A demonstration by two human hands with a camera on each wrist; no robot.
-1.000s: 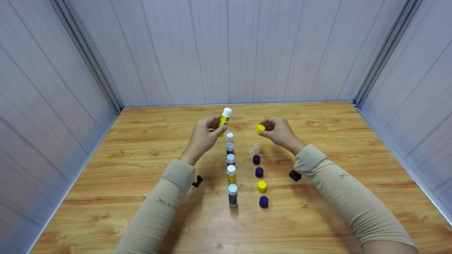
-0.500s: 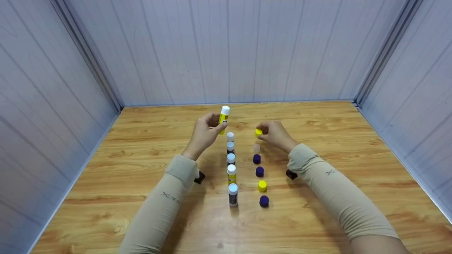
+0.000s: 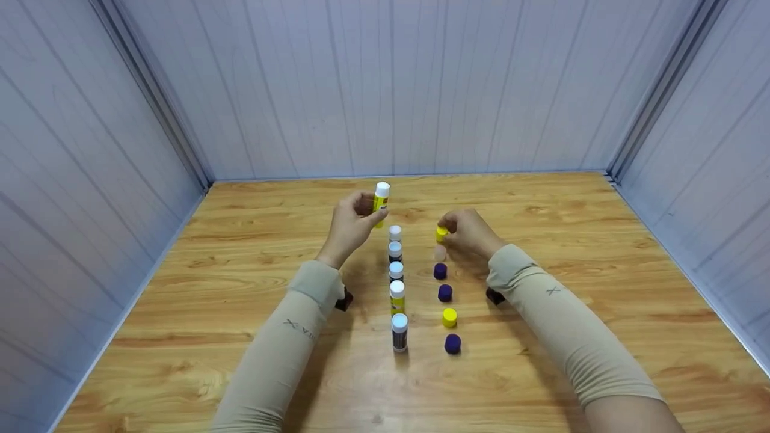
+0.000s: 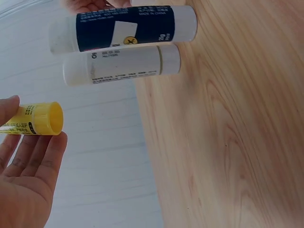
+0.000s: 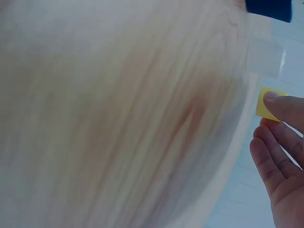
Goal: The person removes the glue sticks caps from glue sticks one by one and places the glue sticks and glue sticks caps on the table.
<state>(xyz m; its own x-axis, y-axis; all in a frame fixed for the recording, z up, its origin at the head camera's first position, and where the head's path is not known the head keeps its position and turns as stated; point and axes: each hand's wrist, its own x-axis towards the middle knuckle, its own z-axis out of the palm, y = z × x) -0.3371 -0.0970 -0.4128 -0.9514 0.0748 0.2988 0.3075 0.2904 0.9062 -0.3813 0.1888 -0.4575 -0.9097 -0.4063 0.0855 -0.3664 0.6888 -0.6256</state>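
My left hand grips a yellow glue stick with its white end up, above the far end of a row of glue sticks. In the left wrist view the yellow tube shows its lower rim between thumb and fingers. My right hand pinches a yellow cap at the far end of a row of caps. The right wrist view shows thumb and fingertips on that yellow cap, close by a translucent cap.
Upright glue sticks with white tops, the nearest dark-labelled, form a row toward me. To their right runs a row of caps: a clear one, several purple ones and a yellow one. Pale panel walls enclose the wooden table.
My right hand has come down and slightly nearer with the yellow cap, to the end of the cap row. The left hand has barely shifted, its glue stick now more upright.
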